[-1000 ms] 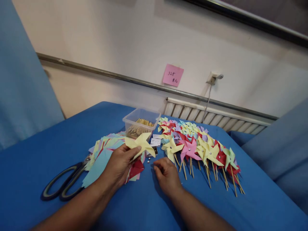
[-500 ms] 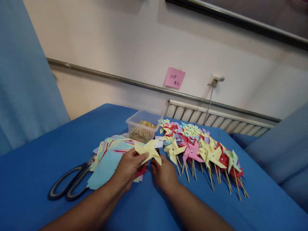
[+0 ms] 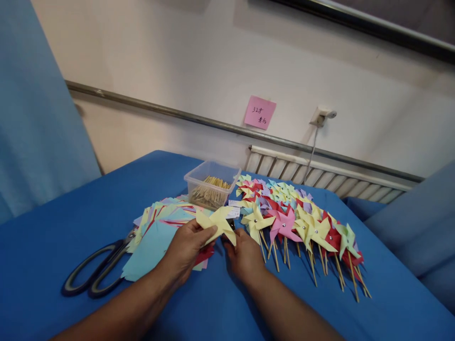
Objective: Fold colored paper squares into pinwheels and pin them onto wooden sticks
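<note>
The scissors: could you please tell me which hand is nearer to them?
Left. The left hand lies just right of the scissors, over the paper stack; the right hand is farther right.

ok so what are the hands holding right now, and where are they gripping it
The left hand pinches a folded yellow paper pinwheel at its lower left blade. The right hand meets its lower right tip; whether it grips cannot be told.

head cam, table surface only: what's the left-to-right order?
scissors → fanned stack of cut paper squares → left hand holding the yellow pinwheel → right hand → row of finished pinwheels on sticks. The clear tub of sticks sits farther back, above the hands.
</note>
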`<action>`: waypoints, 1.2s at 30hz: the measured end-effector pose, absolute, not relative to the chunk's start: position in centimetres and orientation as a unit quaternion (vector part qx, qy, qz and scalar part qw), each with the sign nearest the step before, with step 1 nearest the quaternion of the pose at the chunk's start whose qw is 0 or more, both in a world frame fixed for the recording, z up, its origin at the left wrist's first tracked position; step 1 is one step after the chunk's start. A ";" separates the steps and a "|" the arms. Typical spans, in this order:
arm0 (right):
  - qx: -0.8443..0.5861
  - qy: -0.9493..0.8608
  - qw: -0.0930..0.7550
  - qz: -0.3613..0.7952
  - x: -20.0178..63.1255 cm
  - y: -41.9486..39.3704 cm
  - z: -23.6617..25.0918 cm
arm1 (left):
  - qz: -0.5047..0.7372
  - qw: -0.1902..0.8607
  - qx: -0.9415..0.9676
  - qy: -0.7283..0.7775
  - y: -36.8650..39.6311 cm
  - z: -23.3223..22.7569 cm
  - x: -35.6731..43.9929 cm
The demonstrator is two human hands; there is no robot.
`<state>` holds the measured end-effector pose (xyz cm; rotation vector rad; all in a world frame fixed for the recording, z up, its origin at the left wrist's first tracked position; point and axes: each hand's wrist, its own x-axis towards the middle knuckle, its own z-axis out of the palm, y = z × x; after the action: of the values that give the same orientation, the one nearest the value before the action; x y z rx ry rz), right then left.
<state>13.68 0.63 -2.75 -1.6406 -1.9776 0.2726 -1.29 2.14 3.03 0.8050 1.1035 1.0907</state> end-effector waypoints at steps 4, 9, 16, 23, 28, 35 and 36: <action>-0.626 -0.718 0.288 0.101 13.2 0.7 -2.8 | 0.469 0.644 0.347 0.494 2.0 3.2 -1.2; -0.596 -0.738 0.304 0.081 13.3 0.5 -2.9 | 0.469 0.647 0.356 0.485 2.0 3.1 -1.1; -0.575 -0.763 0.283 0.087 13.1 0.1 -2.6 | 0.461 0.650 0.359 0.486 1.9 3.0 -1.2; -0.570 -0.762 0.293 0.093 12.9 -0.1 -2.4 | 0.453 0.658 0.364 0.480 1.8 3.0 -1.1; -0.539 -0.781 0.303 0.085 12.9 -0.2 -2.1 | 0.449 0.652 0.368 0.488 1.8 3.0 -1.1; -0.564 -0.752 0.316 0.127 13.3 0.1 -3.1 | 0.462 0.651 0.367 0.478 1.7 3.1 -1.1; -0.567 -0.749 0.317 0.133 13.4 0.1 -3.2 | 0.463 0.651 0.366 0.477 1.6 3.2 -1.0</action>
<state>13.42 0.13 -3.19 -1.4919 -1.9703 0.3489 -1.04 1.65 3.15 0.8321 1.0839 1.0511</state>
